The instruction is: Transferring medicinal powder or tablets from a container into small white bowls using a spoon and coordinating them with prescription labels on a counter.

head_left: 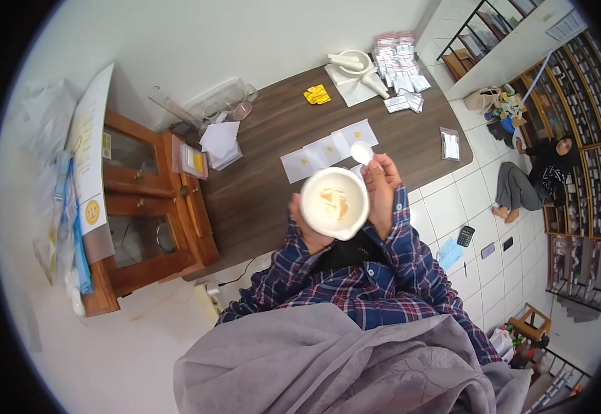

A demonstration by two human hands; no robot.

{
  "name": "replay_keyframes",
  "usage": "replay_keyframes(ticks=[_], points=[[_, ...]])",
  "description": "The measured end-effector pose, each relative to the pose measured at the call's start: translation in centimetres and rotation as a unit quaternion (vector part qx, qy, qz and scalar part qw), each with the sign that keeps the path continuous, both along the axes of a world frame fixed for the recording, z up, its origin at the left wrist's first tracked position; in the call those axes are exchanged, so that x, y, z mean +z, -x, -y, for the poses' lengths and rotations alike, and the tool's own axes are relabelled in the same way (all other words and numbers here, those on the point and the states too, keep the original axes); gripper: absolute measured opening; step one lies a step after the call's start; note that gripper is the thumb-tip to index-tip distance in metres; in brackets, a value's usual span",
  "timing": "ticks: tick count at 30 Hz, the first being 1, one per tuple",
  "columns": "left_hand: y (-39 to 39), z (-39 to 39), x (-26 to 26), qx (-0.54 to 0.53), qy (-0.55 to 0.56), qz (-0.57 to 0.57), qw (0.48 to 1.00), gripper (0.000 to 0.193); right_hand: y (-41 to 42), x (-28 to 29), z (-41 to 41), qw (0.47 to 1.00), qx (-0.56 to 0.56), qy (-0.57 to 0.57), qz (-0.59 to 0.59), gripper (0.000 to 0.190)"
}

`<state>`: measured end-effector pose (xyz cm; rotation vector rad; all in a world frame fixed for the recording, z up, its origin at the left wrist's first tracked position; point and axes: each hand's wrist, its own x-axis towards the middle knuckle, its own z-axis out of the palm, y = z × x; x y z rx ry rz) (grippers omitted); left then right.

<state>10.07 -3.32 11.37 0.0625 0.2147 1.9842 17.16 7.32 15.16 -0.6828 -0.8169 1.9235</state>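
My left hand [308,222] holds a white porcelain mortar [334,203] up in front of my chest, with pale orange-yellow powder [335,203] on its inner bottom. Between the fingers of my right hand [380,186] is a small white spoon or scoop [361,152], just beyond the mortar's rim. Its bowl looks whitish inside; whether it carries powder I cannot tell. Behind the mortar, overlapping white papers [330,150] lie in a row on the dark wood table [259,191], several with a small heap of yellowish powder. One more paper is partly hidden by my right hand.
Further back lie yellow sachets [317,94], a second mortar [357,62] with two pestles, and many zip bags [396,57]. Another bag [450,144] sits near the right edge. Stacked papers [221,142], glassware [176,108] and a wooden cabinet [145,207] stand left. A person [538,176] sits on the floor right.
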Motion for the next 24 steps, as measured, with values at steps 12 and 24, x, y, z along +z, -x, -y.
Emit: replay_keyframes(ticks=[12,24], points=[[-4.3,-3.6,2.4,0.014,0.182,-0.141,0.973,0.066,-3.7,1.6,-4.9,1.0,-0.028,-0.011,0.002,0.015],[-4.8,-4.7,1.9,0.127,0.09,-0.099,0.983,0.06,-5.3,1.2,-6.8,0.999,-0.001,-0.019,-0.048,0.014]])
